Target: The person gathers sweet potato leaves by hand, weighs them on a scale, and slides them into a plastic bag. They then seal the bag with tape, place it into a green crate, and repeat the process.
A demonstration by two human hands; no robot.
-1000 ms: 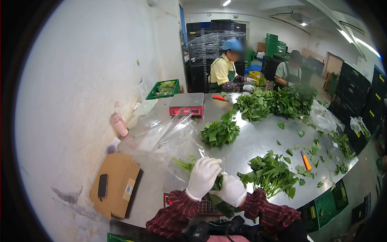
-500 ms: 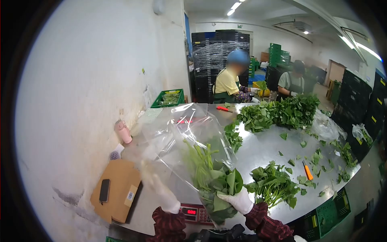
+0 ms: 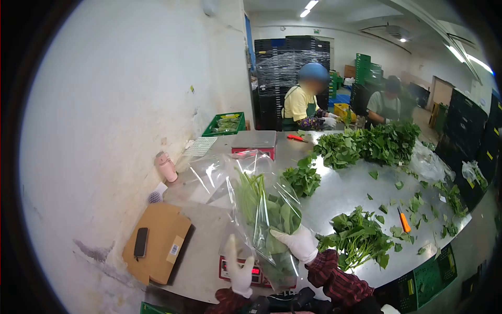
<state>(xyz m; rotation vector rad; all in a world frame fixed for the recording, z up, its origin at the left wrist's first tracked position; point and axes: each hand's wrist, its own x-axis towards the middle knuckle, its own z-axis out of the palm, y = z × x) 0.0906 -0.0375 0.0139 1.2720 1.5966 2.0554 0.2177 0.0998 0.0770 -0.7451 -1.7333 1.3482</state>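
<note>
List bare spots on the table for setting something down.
Bare steel: between cardboard and near scale; between small leaf bunch and front bunch. Crowded: around bagged greens; right side, with loose leaves and orange tool.

A black phone (image 3: pixel 141 242) lies on the flattened brown cardboard (image 3: pixel 159 248), near a pink bottle (image 3: pixel 166 167) by the wall (image 3: pixel 115 104).

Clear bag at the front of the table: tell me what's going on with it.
The right hand, gloved in white, holds the clear bag with leafy greens inside, stems toward the far end. The left hand, also gloved, is open beside it. The bag partly covers the near red scale. An unbagged bunch lies to the right, and two people are across the table.
</note>
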